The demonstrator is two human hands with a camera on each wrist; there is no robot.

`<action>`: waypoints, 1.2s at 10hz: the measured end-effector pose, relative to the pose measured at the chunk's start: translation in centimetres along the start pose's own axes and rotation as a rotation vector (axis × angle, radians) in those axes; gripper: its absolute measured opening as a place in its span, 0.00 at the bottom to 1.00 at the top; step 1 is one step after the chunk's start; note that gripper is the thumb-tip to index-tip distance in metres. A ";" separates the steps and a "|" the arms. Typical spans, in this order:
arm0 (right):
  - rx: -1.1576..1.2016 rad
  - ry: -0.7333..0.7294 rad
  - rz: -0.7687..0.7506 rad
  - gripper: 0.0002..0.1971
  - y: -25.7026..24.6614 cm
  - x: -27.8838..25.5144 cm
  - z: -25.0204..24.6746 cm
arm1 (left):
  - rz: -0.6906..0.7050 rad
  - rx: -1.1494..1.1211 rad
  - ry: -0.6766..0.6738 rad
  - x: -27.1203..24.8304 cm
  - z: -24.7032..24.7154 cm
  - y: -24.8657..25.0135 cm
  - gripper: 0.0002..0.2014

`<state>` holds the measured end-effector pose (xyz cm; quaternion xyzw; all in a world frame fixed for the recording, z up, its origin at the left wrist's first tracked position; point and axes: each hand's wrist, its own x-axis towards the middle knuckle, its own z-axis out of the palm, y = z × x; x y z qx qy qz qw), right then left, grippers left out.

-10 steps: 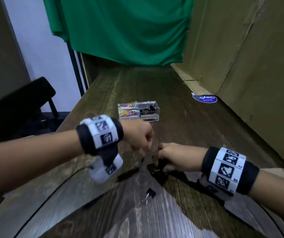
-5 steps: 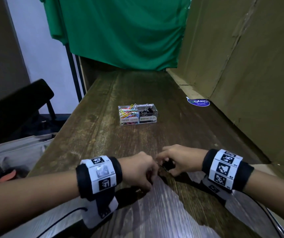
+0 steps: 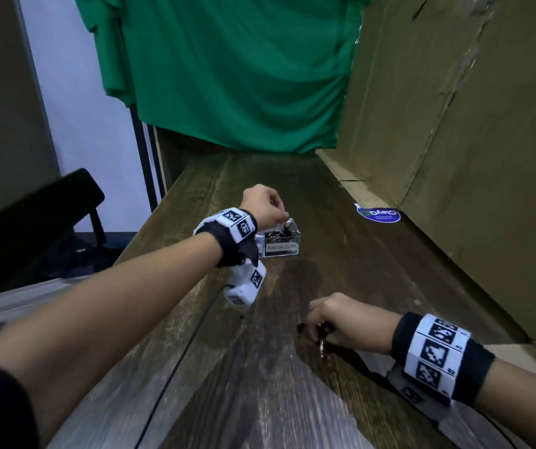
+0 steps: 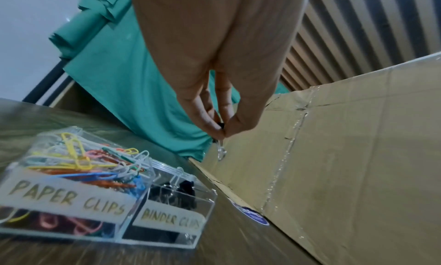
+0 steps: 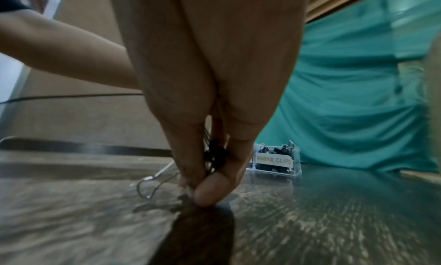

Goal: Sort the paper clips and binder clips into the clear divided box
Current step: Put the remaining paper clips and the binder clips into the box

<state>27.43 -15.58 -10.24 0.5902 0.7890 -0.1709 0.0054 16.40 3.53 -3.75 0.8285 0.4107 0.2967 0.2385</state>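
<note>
The clear divided box (image 3: pixel 281 246) (image 4: pixel 114 210) (image 5: pixel 276 160) stands mid-table, with coloured paper clips (image 4: pixel 78 163) in its left cell and black binder clips (image 4: pixel 176 193) in its right cell. My left hand (image 3: pixel 268 209) (image 4: pixel 220 131) hovers over the box and pinches a small black binder clip (image 4: pixel 220 152) whose silver handle hangs down. Near the table's front, my right hand (image 3: pixel 331 322) (image 5: pixel 205 184) pinches black binder clips (image 3: pixel 321 335) (image 5: pixel 214 154) against the wood, one wire handle (image 5: pixel 152 182) sticking out to the left.
Brown cardboard walls (image 3: pixel 471 140) run along the table's right side, with a blue round sticker (image 3: pixel 378 214) at their base. A green cloth (image 3: pixel 234 76) hangs at the far end. A black chair (image 3: pixel 33 215) stands off the left edge. A thin black cable (image 3: pixel 176 367) crosses the wood.
My left hand has left the spot beside my right hand and travelled forward to above the box, carrying a binder clip. My right hand stays low at the front, still on its clips.
</note>
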 end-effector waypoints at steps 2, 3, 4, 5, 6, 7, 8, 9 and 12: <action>0.158 0.126 0.123 0.10 2.9 3.0 -3.4 | -0.054 0.064 0.015 4.2 2.2 -1.0 0.04; 0.269 0.286 0.190 0.10 4.9 5.7 -6.2 | -0.080 0.126 -0.076 4.7 2.9 -1.8 0.04; 0.285 0.440 0.249 0.09 6.2 8.8 -8.9 | -0.076 0.171 -0.160 4.5 2.9 -2.3 0.07; 0.248 0.527 0.307 0.10 6.5 11.9 -10.7 | -0.046 0.165 -0.176 4.3 2.0 -2.9 0.08; 0.185 0.523 0.348 0.10 6.2 14.6 -11.6 | -0.018 0.165 -0.216 3.8 0.6 -3.3 0.09; 0.130 0.480 0.372 0.08 6.0 16.9 -11.5 | 0.029 0.209 -0.234 3.0 -0.8 -4.0 0.09; 0.084 0.422 0.379 0.08 5.8 18.6 -10.9 | 0.036 0.244 -0.233 2.1 -2.2 -5.0 0.08; 0.070 0.363 0.358 0.08 5.3 19.3 -10.4 | 0.029 0.263 -0.217 1.4 -3.5 -6.2 0.08; 0.116 0.355 0.329 0.13 3.7 16.5 -11.0 | 0.070 0.262 -0.259 -6.3 -7.7 -6.8 0.12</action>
